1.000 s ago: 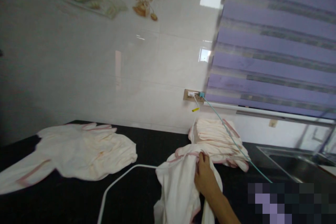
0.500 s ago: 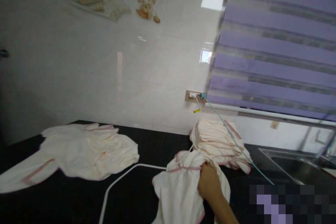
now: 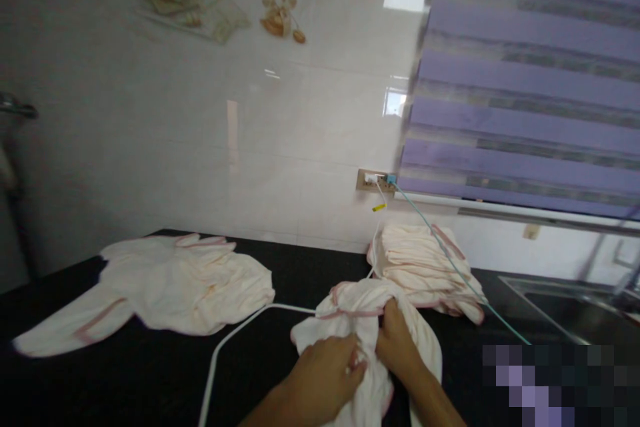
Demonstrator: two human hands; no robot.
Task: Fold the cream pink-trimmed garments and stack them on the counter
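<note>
A cream cloth with pink edging (image 3: 360, 300) lies bunched on the black counter, its lower part hanging down toward me. My right hand (image 3: 397, 340) is closed on its right side, with the fingertips hidden in the folds. To the left, my left hand (image 3: 327, 373) lies over the front of the same cloth, fingers curled in and gathering the fabric. Just behind is a stack of folded cream cloths (image 3: 420, 260). Another cream cloth with pink trim (image 3: 180, 287) lies spread and crumpled at the left.
A white cord (image 3: 240, 327) runs across the black counter (image 3: 150, 380) and under the cloth. From the wall socket (image 3: 376, 180), a teal cable (image 3: 450, 260) crosses the stack. A metal sink (image 3: 560, 310) is at the right. A purple striped blind (image 3: 525, 80) hangs above.
My left hand has come in from below and taken hold of the cloth's front, which is now more bunched. My right hand keeps its grip. The view has shifted slightly.
</note>
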